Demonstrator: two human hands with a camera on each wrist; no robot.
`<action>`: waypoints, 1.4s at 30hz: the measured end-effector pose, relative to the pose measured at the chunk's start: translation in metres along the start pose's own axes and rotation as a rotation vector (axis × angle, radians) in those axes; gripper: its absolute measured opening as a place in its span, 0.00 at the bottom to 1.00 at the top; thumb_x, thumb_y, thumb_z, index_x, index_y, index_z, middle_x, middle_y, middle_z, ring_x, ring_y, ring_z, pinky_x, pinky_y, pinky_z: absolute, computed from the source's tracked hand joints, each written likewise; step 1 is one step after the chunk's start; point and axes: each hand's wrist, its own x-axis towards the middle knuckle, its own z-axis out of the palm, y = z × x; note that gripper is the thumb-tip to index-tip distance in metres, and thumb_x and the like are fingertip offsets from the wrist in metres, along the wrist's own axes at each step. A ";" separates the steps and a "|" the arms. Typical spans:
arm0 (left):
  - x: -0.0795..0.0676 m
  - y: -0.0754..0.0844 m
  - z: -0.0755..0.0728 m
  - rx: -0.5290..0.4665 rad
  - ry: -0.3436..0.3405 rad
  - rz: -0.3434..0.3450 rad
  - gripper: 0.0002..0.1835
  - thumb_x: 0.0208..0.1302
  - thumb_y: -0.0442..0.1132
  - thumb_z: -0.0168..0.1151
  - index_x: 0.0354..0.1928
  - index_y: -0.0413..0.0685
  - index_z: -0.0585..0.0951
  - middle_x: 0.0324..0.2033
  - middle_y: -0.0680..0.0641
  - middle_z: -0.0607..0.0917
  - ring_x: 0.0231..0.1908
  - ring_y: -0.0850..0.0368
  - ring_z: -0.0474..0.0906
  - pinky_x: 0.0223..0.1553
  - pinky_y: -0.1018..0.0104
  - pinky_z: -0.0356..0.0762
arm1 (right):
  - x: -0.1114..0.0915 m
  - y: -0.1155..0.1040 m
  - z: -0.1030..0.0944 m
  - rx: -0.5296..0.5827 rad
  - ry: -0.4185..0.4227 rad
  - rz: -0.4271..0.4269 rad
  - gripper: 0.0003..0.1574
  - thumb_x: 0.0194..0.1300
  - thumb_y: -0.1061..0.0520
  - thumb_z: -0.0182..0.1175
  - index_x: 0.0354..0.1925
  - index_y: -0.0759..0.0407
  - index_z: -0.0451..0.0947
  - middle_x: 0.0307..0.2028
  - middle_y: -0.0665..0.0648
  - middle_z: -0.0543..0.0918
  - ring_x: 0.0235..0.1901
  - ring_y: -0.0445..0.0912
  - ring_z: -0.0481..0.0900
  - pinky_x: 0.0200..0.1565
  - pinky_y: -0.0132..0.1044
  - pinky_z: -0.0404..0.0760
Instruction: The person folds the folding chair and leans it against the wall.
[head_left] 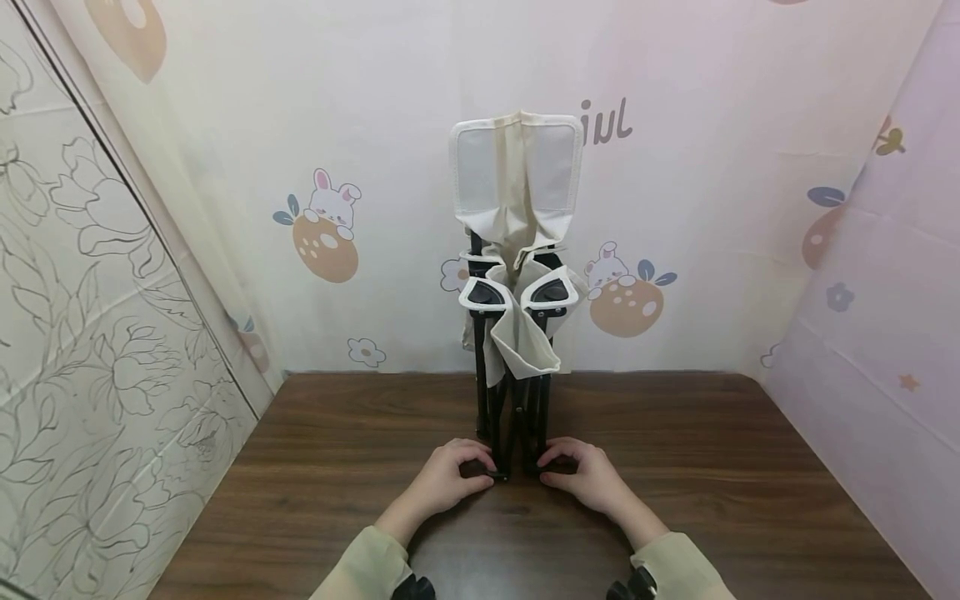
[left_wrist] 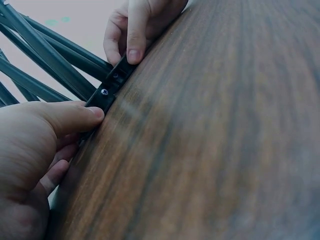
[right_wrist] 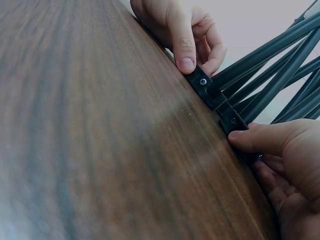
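A folded camping chair (head_left: 513, 179) stands upright on the wooden table, with cream fabric and grey-white panels at the top. Its thin black legs (head_left: 482, 367) are bunched together and end in black plastic feet (left_wrist: 104, 93) with screws. My left hand (head_left: 446, 479) pinches the left front foot between thumb and fingers. On the other side, my right hand (head_left: 588, 479) grips the right front foot the same way. In the right wrist view the two feet (right_wrist: 202, 82) lie close together, low against the tabletop. The fingertips behind the feet are partly hidden.
The brown wooden table (head_left: 337, 417) reaches back to a pale curtain (head_left: 405, 167) printed with rabbits and fruit, close behind the chair. A panel with flower line drawings (head_left: 105, 350) slants along the left. Another printed curtain (head_left: 885, 333) borders the right side.
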 end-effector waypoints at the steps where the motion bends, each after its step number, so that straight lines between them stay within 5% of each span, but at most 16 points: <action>1: 0.000 0.000 0.000 0.000 -0.001 -0.002 0.07 0.68 0.40 0.80 0.43 0.62 0.91 0.57 0.55 0.89 0.63 0.52 0.82 0.69 0.47 0.77 | 0.000 0.000 0.000 0.002 -0.001 0.002 0.09 0.64 0.55 0.80 0.42 0.45 0.91 0.60 0.60 0.88 0.58 0.56 0.86 0.59 0.47 0.85; 25: 0.000 -0.002 0.000 -0.050 -0.008 -0.035 0.08 0.67 0.40 0.80 0.41 0.65 0.91 0.57 0.56 0.89 0.63 0.53 0.83 0.69 0.49 0.78 | 0.000 0.001 0.000 0.002 -0.012 0.042 0.08 0.63 0.52 0.82 0.40 0.41 0.92 0.60 0.58 0.88 0.61 0.59 0.85 0.61 0.53 0.83; 42: 0.012 -0.009 -0.005 -0.032 0.012 -0.010 0.07 0.68 0.38 0.79 0.43 0.60 0.92 0.57 0.53 0.90 0.63 0.52 0.83 0.66 0.52 0.80 | 0.013 0.007 -0.004 -0.009 -0.011 -0.031 0.08 0.64 0.56 0.81 0.40 0.45 0.92 0.58 0.62 0.88 0.46 0.46 0.88 0.47 0.37 0.87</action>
